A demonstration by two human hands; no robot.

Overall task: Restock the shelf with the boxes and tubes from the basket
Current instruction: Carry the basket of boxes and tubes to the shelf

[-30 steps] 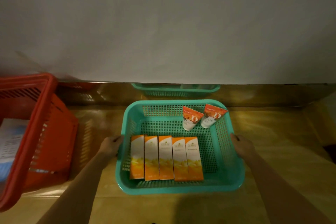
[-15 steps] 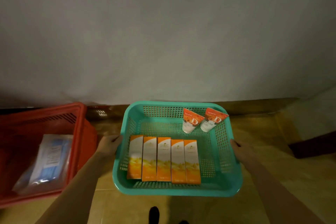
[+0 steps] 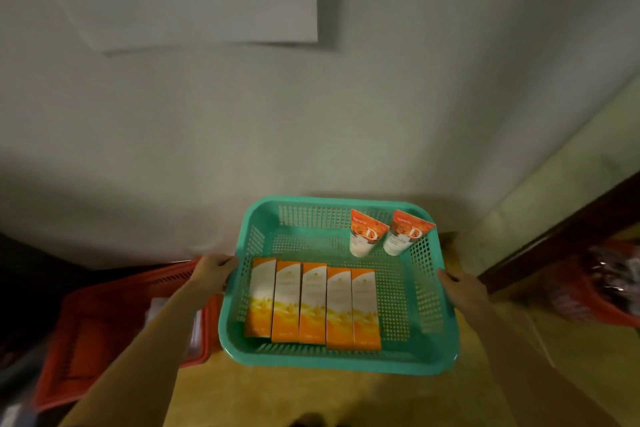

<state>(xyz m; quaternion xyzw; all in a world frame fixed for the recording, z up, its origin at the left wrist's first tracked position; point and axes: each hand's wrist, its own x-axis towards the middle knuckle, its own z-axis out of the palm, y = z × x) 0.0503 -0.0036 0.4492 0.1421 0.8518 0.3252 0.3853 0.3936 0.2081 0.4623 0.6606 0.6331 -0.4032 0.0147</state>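
I see the teal basket [image 3: 337, 359] held up in front of a pale wall, my left hand [image 3: 212, 274] clenched on its left rim and my right hand [image 3: 462, 291] clenched on the right rim. Inside, 5 orange-and-white boxes [image 3: 313, 303] lie side by side along the near half, touching. 2 tubes [image 3: 384, 234] lean in the far right corner. A red crate [image 3: 114, 326] sits low left, its contents seemingly blurred packets.

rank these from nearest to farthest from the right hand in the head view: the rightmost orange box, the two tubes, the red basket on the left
1. Rightmost orange box, just inside the teal basket from the right hand.
2. Two tubes, back right corner.
3. Red basket, far left, beyond the left hand.
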